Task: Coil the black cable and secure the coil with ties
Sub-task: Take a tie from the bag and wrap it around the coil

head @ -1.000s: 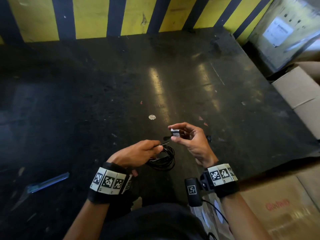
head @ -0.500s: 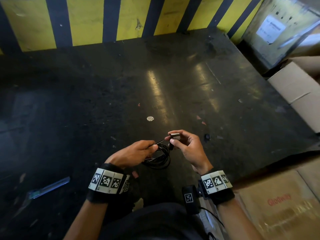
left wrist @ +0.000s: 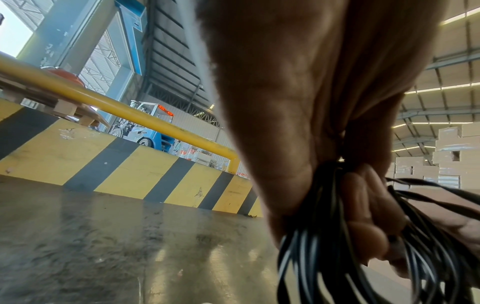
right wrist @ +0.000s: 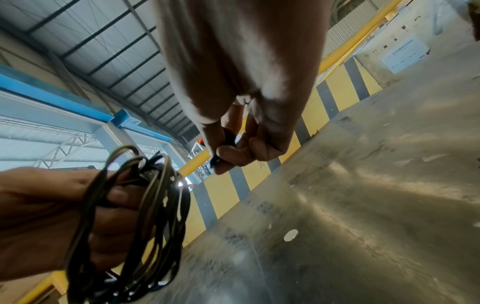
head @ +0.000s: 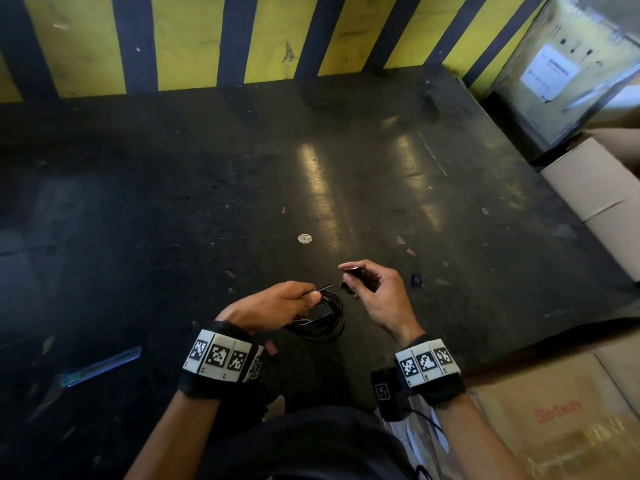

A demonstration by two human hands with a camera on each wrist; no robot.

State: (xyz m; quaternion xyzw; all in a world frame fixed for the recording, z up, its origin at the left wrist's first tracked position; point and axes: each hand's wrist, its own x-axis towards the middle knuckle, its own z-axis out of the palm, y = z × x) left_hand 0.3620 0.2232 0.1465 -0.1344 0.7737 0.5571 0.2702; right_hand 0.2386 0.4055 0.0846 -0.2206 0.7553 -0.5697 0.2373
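Dim head view, glare streaks on floor (head: pixel 318 188); wrist views blurred, edges warped.

You can read only one word: red lettering that looks like "Glodway" on the cardboard box (head: pixel 568 420) at your lower right; the white sheet (head: pixel 549 72) on the far cabinet is too blurred to read
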